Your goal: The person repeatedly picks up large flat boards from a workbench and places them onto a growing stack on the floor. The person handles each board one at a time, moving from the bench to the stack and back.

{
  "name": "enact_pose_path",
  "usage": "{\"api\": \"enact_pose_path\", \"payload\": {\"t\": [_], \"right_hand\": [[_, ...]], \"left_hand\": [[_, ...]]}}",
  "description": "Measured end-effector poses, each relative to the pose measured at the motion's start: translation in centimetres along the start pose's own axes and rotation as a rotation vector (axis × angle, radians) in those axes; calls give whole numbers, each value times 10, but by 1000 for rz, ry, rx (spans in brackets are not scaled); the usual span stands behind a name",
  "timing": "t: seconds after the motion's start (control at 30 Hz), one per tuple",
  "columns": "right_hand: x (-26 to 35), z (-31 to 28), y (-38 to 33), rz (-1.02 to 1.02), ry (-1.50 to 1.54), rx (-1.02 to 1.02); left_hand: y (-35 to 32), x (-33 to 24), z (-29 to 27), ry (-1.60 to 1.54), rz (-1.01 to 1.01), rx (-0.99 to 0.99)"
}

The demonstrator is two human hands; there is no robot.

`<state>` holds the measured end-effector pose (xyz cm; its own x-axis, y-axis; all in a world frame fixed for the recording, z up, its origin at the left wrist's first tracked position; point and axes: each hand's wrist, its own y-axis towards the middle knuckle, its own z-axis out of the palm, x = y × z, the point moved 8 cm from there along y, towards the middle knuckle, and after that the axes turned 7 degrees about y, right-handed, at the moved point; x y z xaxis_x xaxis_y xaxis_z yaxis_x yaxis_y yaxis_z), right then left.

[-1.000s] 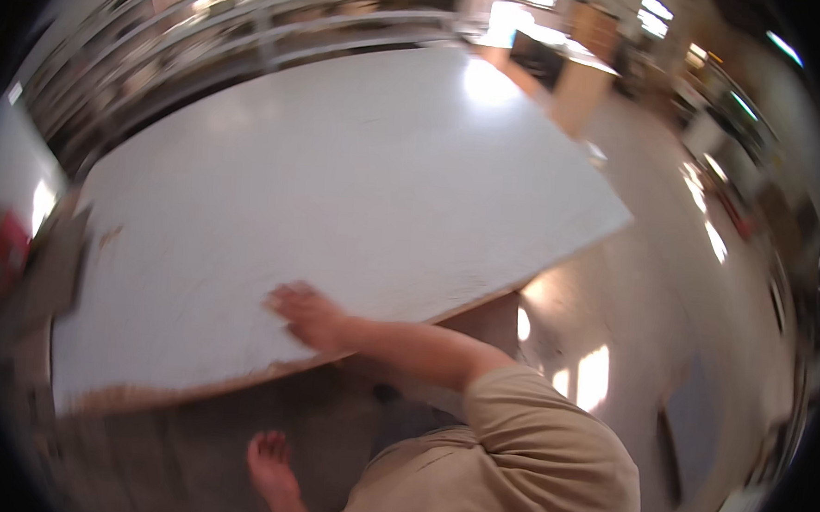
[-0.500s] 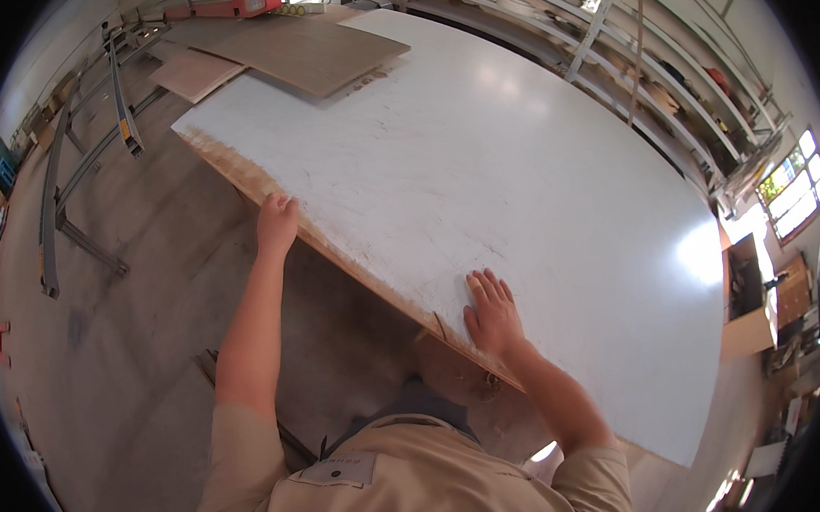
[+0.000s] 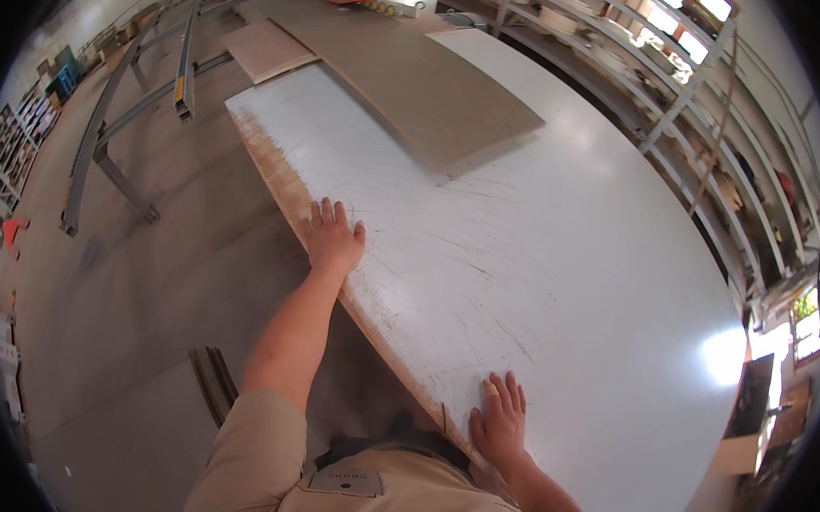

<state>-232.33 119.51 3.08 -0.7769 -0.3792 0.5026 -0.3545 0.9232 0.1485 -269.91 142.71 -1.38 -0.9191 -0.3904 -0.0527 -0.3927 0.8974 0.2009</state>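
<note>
While both palms pressed flat on the big board, this was the scene, near to far:

Right hand (image 3: 501, 417): lay open, fingers together and stretched out, palm down on the white panel (image 3: 558, 264) at its near edge; a ring showed on one finger; it grasped nothing.

Left hand (image 3: 333, 238): lay open too, fingers spread, palm down on the same near edge, farther along toward the panel's far left corner; the arm reached out straight from a tan sleeve.

White panel: a large white-faced sheet, scratched in fine dark lines, its raw wooden edge running under both hands; it lay flat and filled most of the view.

Brown sheet (image 3: 410, 80): a thinner brown board rested on the panel's far left part, overlapping its far edge.

Small pale board (image 3: 268, 49): lay beyond the panel's far left corner, just beside the brown sheet.

Metal frame (image 3: 120, 130): grey rails stood on the floor, off the panel's left side.

Shelving (image 3: 705, 114): racks ran along the panel's far right side.
</note>
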Motion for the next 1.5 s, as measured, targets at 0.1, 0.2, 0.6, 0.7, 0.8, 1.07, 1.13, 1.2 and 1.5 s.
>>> {"api": "enact_pose_path", "payload": {"t": [0.1,0.2,0.6,0.7,0.8,1.07,1.13,1.2,1.5], "right_hand": [[6,-3,20,-63,108,-27],[20,2,63,-146,319,12],[29,-21,298,-351,126,-81],[13,-19,361,-283,16,-120],[2,-12,402,-272,-2,-149],[-15,18,452,-197,-8,-108],[-22,18,457,-181,31,-118],[-28,16,460,-170,47,-129],[-47,9,466,-89,48,-150]], "left_hand": [[-2,1,-4,-2,5,20],[-3,1,-7,-5,6,20],[-8,1,-6,-45,9,57],[-8,1,-7,-42,14,41],[-8,0,-9,-54,22,51],[-10,0,-15,-98,16,31],[-10,0,-15,-94,17,24],[-10,0,-14,-77,22,20],[-10,1,-15,-78,28,4]]}}
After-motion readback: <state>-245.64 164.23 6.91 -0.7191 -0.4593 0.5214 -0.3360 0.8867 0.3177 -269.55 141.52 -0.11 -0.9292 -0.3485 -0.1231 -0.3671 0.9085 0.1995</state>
